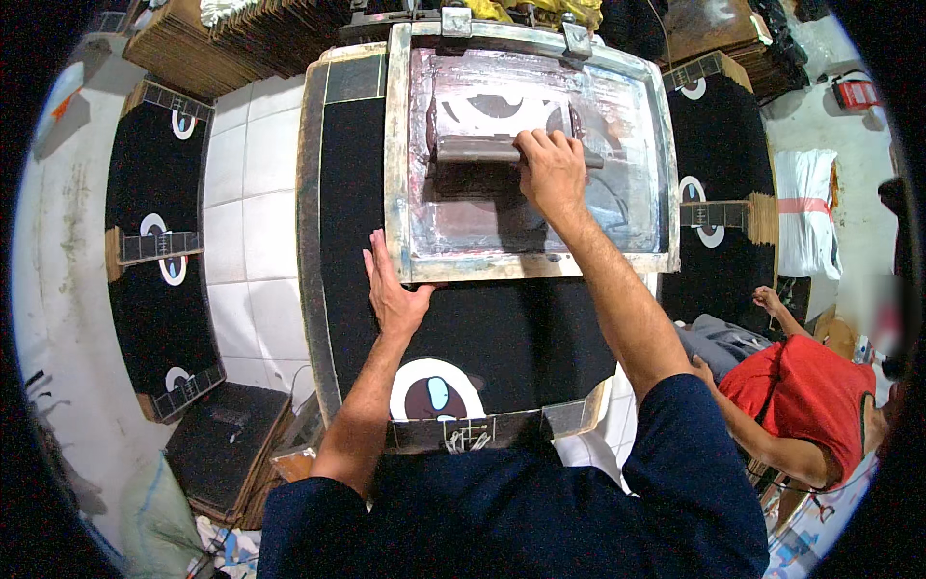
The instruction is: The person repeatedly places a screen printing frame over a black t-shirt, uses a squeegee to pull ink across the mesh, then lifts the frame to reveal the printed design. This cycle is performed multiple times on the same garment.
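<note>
A screen printing frame (531, 267) with a pale, paint-stained wooden border lies over black fabric (352, 193) in front of me. Its mesh shows an eye-shaped design near the top. My right hand (555, 174) grips a squeegee (473, 151), a long dark bar lying crosswise on the mesh just below that design. With fingers stretched out, my left hand (397, 297) touches the frame's near left corner and holds nothing. Closer to me, a printed cartoon eye (436, 389) in white, brown and blue shows on the black fabric.
Metal clamps (457, 23) hold the frame's far edge. Boards with black printed fabric stand at left (159, 318) and right (719, 145). Cardboard stacks (260, 39) lie at the back. A person in a red top (805, 396) sits close on my right.
</note>
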The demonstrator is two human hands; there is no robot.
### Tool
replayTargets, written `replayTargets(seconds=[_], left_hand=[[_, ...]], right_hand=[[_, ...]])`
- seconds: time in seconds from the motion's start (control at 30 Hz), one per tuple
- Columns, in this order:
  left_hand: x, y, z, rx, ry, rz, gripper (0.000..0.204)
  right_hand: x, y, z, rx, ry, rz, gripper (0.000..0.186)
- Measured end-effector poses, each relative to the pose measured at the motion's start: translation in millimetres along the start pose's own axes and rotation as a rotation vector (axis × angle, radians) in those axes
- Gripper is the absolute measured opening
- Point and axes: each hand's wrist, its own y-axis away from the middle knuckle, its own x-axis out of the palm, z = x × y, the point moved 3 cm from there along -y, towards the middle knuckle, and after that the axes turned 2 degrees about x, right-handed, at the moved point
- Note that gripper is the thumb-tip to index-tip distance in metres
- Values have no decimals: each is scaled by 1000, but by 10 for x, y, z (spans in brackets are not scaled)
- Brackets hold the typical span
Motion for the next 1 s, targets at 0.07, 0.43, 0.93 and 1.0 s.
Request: replayTargets(seconds=[0.07, 0.43, 0.93, 1.0], left_hand=[[3, 45, 13, 61, 40, -90, 114], [19, 104, 51, 136, 208, -136, 113], [5, 85, 12, 171, 142, -123, 105], [4, 80, 6, 163, 137, -123, 104]], right_hand=[[-36, 25, -8, -10, 7, -2, 34], [-177, -757, -261, 32, -108, 192, 39], [320, -1752, -682, 2, 42, 232, 50], [360, -1650, -651, 50, 8, 199, 50]])
